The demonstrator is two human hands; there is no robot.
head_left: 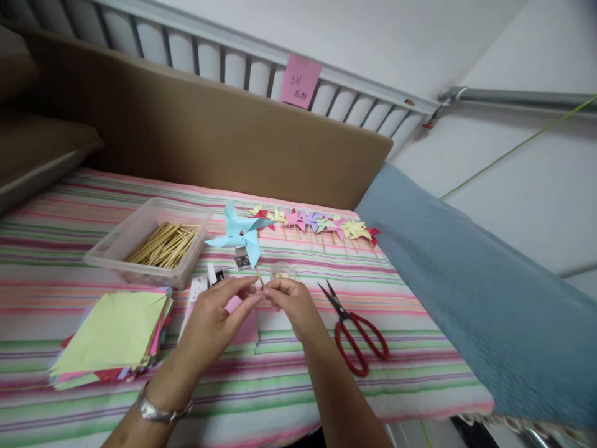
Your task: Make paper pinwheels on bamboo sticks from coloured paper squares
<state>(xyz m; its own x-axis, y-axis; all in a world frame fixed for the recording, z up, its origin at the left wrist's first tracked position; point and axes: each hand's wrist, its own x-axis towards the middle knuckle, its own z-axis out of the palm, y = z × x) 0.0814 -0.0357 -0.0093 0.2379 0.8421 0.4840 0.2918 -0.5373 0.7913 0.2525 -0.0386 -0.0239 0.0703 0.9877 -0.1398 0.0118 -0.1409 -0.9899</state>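
A light blue paper pinwheel (239, 232) stands upright on a thin wooden stick in front of me. My right hand (290, 298) pinches the stick low down between thumb and fingers. Right beside it, my left hand (219, 314) has its thumb and forefinger closed at the same stick; the exact grip point is small. Below my hands lie pink paper (245, 326) and a white object (194, 292), partly covered by my left hand. Just beyond are a small box of metal bits (242, 257) and a round clear dish (283, 271).
Red-handled scissors (347, 320) lie to the right, blades partly apart. At left are a stack of coloured paper squares (112, 330) and a plastic tub (105, 254) of wooden sticks (163, 244). Several finished pinwheels (312, 220) line the back, before a cardboard panel (224, 137).
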